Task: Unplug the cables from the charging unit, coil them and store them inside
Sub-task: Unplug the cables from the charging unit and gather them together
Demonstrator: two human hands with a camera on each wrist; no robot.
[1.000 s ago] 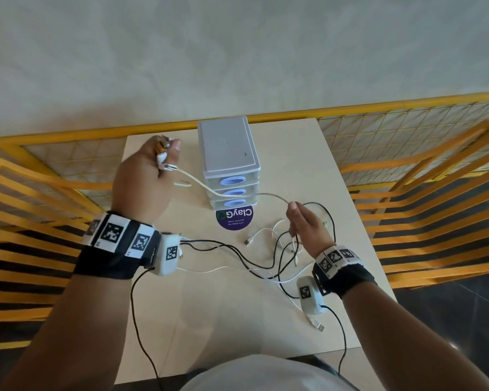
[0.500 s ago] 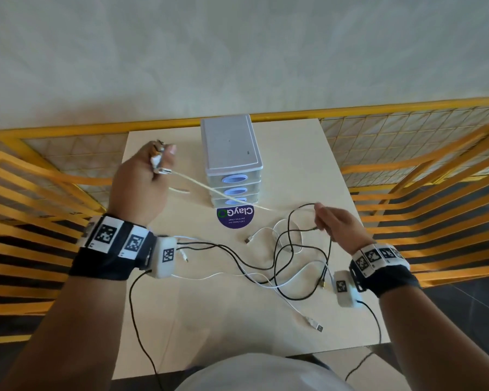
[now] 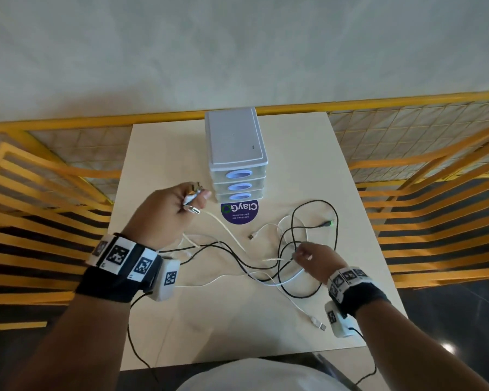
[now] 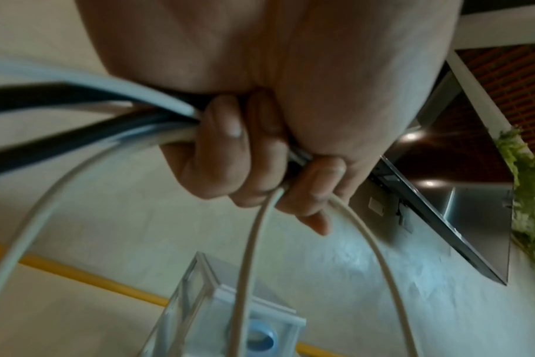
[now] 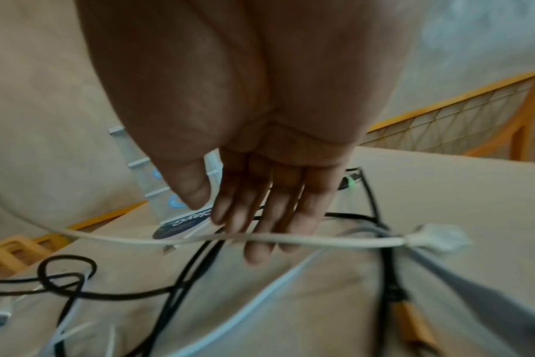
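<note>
The white three-drawer charging unit (image 3: 235,148) stands at the table's far middle, its drawers closed. My left hand (image 3: 194,197) is raised just left of its drawers and grips a bundle of white and black cables (image 4: 168,120) by their plug ends. Their loose lengths trail into a tangle of black and white cables (image 3: 291,266) on the table. My right hand (image 3: 299,253) hovers over that tangle with its fingers (image 5: 260,217) straight. A white cable (image 5: 290,240) runs just under the fingertips; no grip on it shows.
A round purple sticker (image 3: 239,213) lies in front of the unit. Free plug ends lie at the right (image 3: 328,223) and near the front edge (image 3: 318,324). Yellow slatted railings (image 3: 48,193) flank the small table (image 3: 308,153) on both sides and behind.
My right hand let go of the cable it held stretched and dropped toward me onto the tangle. My left hand came down and right, close to the unit's drawers, still gripping the plug ends.
</note>
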